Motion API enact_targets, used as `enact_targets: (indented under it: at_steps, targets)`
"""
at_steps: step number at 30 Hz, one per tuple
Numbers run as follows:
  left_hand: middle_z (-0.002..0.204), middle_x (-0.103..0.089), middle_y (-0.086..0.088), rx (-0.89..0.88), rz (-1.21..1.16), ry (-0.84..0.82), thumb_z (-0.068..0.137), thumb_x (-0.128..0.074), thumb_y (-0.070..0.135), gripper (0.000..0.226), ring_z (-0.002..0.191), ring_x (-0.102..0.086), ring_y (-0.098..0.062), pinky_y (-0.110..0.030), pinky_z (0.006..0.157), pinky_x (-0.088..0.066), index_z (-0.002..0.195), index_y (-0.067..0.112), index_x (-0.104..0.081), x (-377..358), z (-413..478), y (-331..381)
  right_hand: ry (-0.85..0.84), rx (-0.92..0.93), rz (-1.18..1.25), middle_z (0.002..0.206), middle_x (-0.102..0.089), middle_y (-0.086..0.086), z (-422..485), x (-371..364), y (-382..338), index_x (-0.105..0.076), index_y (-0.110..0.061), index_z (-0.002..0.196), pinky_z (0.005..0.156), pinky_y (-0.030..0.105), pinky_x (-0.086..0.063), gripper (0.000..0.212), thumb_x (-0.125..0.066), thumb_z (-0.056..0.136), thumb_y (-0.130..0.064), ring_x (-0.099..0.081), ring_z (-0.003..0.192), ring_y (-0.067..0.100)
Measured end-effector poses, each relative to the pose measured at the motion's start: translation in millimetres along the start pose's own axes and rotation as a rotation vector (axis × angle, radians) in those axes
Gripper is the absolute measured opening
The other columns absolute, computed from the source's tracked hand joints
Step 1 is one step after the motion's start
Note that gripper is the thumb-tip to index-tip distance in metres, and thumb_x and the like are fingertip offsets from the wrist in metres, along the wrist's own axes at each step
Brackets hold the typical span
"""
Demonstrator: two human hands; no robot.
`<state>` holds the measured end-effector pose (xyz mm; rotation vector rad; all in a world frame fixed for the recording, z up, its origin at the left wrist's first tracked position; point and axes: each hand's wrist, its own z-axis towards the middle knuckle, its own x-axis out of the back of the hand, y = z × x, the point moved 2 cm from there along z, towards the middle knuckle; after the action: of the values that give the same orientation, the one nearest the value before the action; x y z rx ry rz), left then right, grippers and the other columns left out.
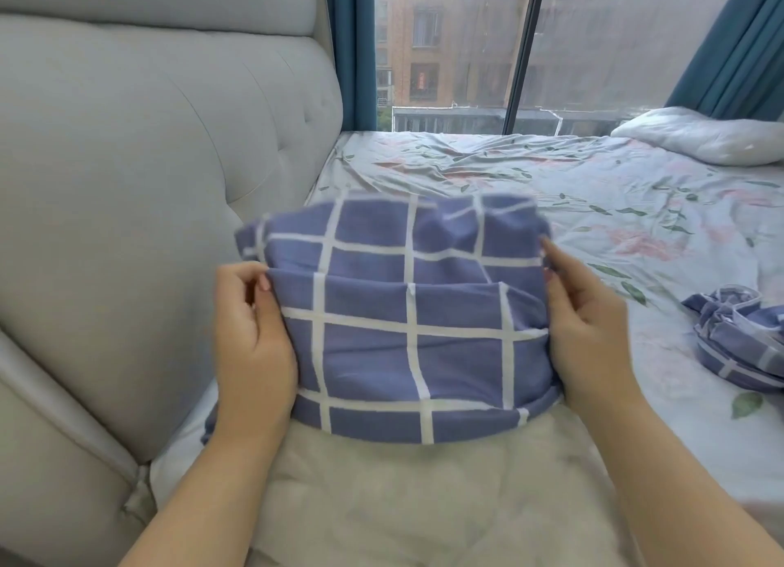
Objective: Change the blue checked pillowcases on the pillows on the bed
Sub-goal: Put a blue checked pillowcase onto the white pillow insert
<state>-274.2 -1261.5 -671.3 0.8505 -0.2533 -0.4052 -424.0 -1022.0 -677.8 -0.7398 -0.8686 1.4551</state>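
Head camera, looking down: the blue checked pillowcase sits dead centre, blue-violet with a white grid. It's bunched in folds and covers only the far end of the cream pillow, whose bare near end runs toward 6 o'clock. My left hand pinches its edge at 9 o'clock, fingers curled on the cloth; my right hand grips the opposite edge at 3 o'clock. Everything lies on the bed's wrinkled floral sheet. A second checked pillowcase lies crumpled at far 3 o'clock, a white pillow at 2 o'clock. The grey padded headboard fills 9 to 11; a window with teal curtains is at 12.
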Motion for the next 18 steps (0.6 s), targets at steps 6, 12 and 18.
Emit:
enact_targets:
  at_steps: [6,12,18]
  targets:
    - [0.106,-0.063,-0.018,0.474,0.603,-0.546,0.103,-0.037,0.013,0.014,0.099,-0.056,-0.036,-0.034,0.075,-0.036,0.097,0.010,-0.049,-27.4,-9.7,-68.9,-0.442,-0.465,-0.649,0.097,-0.072,0.009,-7.0,2.7,80.4,-0.071,-0.014,0.090,0.079,0.035,-0.051,0.030,-0.042,0.092,-0.006,-0.065,0.096,0.029]
    - [0.119,-0.058,-0.025,0.555,0.757,-0.631,0.101,-0.033,0.012,0.020,0.106,-0.053,-0.040,-0.036,0.079,-0.033,0.111,0.008,-0.049,-26.7,-8.1,-81.7,-0.242,-0.411,-0.592,0.094,-0.065,0.003,-6.3,-0.4,64.3,-0.069,-0.018,0.105,0.072,0.030,-0.036,0.029,-0.043,0.096,-0.007,-0.057,0.092,0.025]
    - [0.111,-0.061,-0.019,0.567,0.708,-0.628,0.101,-0.034,0.013,0.033,0.090,-0.046,-0.032,-0.036,0.077,-0.034,0.131,0.008,-0.046,-20.2,-5.9,-77.4,-0.249,-0.617,-0.475,0.114,-0.067,-0.002,-10.9,5.4,73.9,-0.066,-0.027,0.117,0.091,0.035,-0.048,0.029,-0.044,0.097,-0.027,-0.060,0.107,0.021]
